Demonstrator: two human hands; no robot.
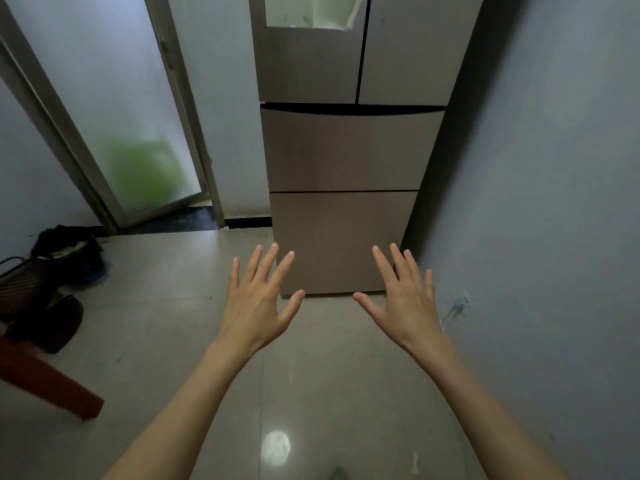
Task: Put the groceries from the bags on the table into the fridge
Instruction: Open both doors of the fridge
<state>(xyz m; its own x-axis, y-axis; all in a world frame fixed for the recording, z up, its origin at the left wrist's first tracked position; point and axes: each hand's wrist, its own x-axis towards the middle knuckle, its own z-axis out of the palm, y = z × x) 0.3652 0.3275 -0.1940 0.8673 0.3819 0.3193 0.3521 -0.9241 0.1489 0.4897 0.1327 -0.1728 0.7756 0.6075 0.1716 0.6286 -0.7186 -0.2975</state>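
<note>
A tall brown-grey fridge (346,150) stands straight ahead against the back wall, with two upper doors and two drawers below, all closed. My left hand (259,299) and my right hand (405,299) are held out in front of its lowest drawer, palms down, fingers spread, holding nothing. Neither hand touches the fridge. No grocery bags or table top are in view.
A frosted glass door (114,116) stands at the left with a green blur behind it. A dark bag (69,251) and other dark items lie on the floor at far left beside a red-brown furniture leg (52,386). A grey wall (554,202) runs close along the right.
</note>
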